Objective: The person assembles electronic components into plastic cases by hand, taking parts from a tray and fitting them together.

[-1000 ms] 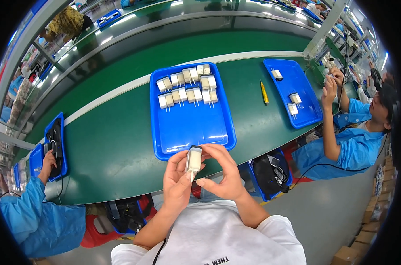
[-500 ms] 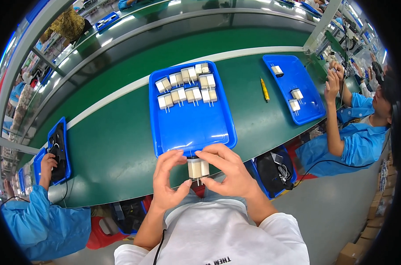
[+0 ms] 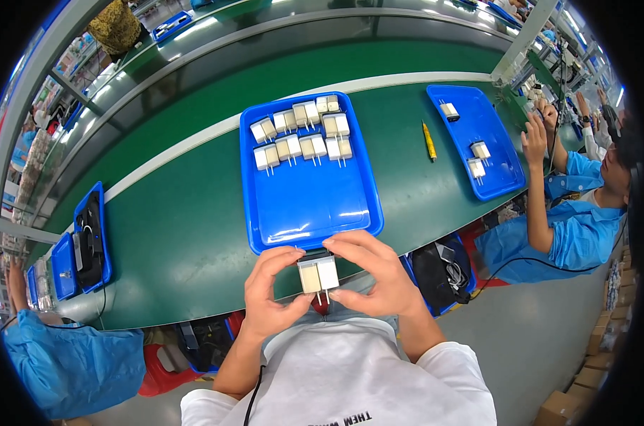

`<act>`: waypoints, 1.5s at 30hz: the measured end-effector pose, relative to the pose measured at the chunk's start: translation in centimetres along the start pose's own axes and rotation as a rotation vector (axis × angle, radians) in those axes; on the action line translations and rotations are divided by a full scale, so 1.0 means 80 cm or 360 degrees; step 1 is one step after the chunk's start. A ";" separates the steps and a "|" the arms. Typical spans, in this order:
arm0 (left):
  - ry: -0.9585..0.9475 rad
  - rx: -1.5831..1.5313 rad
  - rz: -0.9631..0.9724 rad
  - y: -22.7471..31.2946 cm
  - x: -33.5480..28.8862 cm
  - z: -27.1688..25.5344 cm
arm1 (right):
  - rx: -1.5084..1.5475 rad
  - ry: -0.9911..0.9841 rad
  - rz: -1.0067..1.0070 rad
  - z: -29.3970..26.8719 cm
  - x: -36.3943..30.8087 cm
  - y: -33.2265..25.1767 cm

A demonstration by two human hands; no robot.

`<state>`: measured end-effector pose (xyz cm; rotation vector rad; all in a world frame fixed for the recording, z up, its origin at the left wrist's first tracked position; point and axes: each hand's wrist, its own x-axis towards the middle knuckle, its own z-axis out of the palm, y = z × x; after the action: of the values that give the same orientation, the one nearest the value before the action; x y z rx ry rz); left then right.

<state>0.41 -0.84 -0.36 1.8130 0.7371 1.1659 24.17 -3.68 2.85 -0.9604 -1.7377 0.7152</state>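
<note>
Between the fingertips of both my hands is a white and cream plug-in charger (image 3: 317, 275), its dark end away from me and its metal prongs toward me. My left hand (image 3: 274, 292) pinches its left side with thumb and fingers. On the right side, my right hand (image 3: 372, 275) grips it the same way. Just beyond my fingers lies a blue tray (image 3: 311, 202) on the green bench. Its far half holds several similar chargers (image 3: 289, 148) in two rough rows, most with prongs pointing toward me.
A yellow pen-like tool (image 3: 428, 142) lies right of my tray. Farther right, a second blue tray (image 3: 503, 156) holds three chargers, beside a co-worker (image 3: 577, 220) in blue. At left are blue trays (image 3: 107, 248), one with a black item, and another blue-clad person (image 3: 80, 366).
The charger has turned a little between my fingers, so its white side shows more broadly. At left, the co-worker's hand has drawn back from the tray with the black item.
</note>
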 end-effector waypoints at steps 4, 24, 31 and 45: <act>0.0001 0.0001 0.0012 -0.001 -0.002 0.000 | -0.0046 -0.0041 0.0073 0.006 -0.001 0.000; 0.0085 0.0173 0.0015 -0.001 -0.002 -0.003 | -0.0239 0.0070 -0.0141 0.021 0.008 0.006; 0.0062 -0.0061 -0.0187 -0.003 -0.001 0.004 | -0.0192 0.0074 -0.0030 0.014 0.007 0.010; -0.0238 0.0346 -0.0133 0.000 0.050 -0.011 | -0.0421 0.0016 -0.0061 0.006 0.015 0.043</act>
<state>1.20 2.70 1.54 2.0036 0.8700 0.9132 24.44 -0.92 0.41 -1.1028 -1.8677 0.4619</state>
